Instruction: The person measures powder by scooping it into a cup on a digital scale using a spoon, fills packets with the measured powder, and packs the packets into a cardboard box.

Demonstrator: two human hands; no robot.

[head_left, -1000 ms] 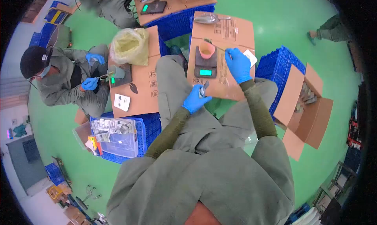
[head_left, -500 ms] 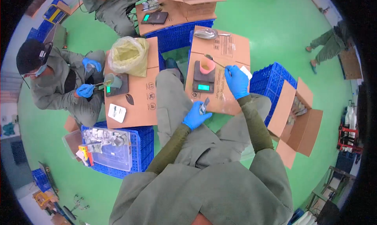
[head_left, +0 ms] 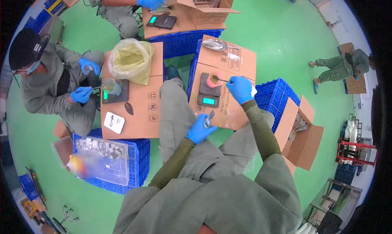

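My right hand (head_left: 240, 90), in a blue glove, is closed round the handle of a spoon (head_left: 219, 79). The spoon's tip is at the mouth of a pink cup (head_left: 212, 83), and its bowl is partly hidden. That cup stands on a black digital scale (head_left: 205, 91) with a lit green display. In my left hand (head_left: 200, 130), also gloved, a small silver pouch (head_left: 210, 117) is held upright, nearer to me than the scale. Whether the pouch has anything inside, I cannot tell.
A metal scoop (head_left: 217, 45) lies on the cardboard sheet (head_left: 234, 107) under the scale. At right stands an open carton (head_left: 306, 146) with pouches. A co-worker (head_left: 45, 87) at left works with a cup, beside a yellow-lined bag (head_left: 132, 64). Another person (head_left: 339, 66) is at far right.
My right hand has brought the spoon down from behind the pink cup to its mouth. My left hand still holds the pouch. The co-worker at the top now reaches out a gloved hand.
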